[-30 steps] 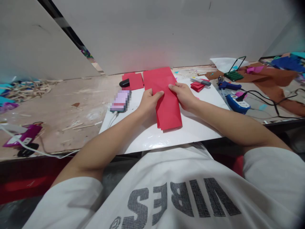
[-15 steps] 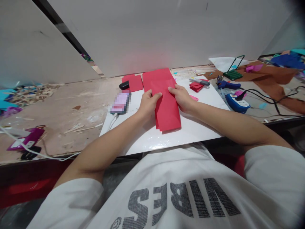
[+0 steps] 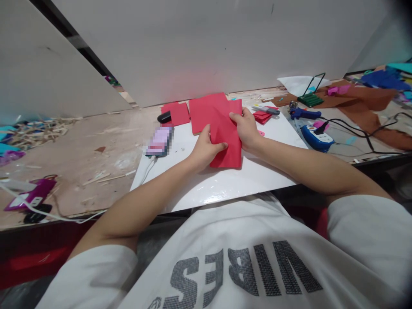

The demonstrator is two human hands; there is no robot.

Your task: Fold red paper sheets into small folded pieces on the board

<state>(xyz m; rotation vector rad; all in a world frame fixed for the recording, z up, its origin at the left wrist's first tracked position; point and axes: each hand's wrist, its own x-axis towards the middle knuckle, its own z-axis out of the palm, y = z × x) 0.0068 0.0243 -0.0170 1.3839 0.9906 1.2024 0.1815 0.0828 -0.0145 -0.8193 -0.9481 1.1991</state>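
Note:
Between my two hands is a folded sheet of red paper, raised a little over the white board. My left hand grips its left side, thumb lying across the front near the lower part. Higher up on the right edge, my right hand pinches the same paper, with its thumb in front and fingers behind. A larger red sheet lies flat behind it. Farther left on the board rests a smaller red piece, with a black rounded object on its edge.
A phone on a white cable lies left of my hands. To the right are a grey cutter, folded red pieces, a blue glue gun and a blue power strip. A purple power strip is far left.
The folded paper has turned more upright and its lower end has risen slightly. My left thumb has slid down the front, while my right hand keeps its hold on the right edge.

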